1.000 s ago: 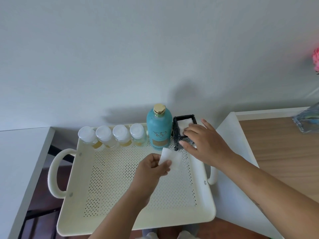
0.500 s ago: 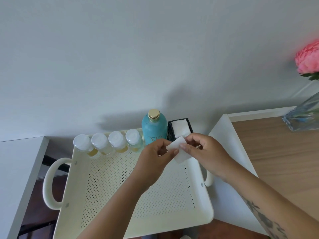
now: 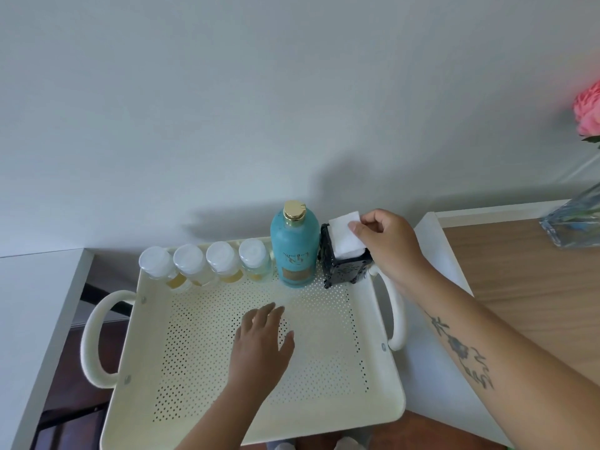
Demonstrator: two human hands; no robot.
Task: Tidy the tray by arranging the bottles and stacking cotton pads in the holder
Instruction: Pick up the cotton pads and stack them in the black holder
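White and limp, the cotton pad (image 3: 345, 237) pinched in the right hand's (image 3: 388, 245) grip sits tilted, half inside the black holder (image 3: 344, 266) at the tray's (image 3: 394, 404) far right corner, where it may snag the rim and buckle, or tip the holder, while the left hand (image 3: 261, 344) hovers open-gripped and empty over the tray's middle.

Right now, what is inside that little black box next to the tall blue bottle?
The small black openwork holder has white cotton pads showing at its open top. The right hand pinches one white square cotton pad over them. How many sit below is hidden by its dark walls.
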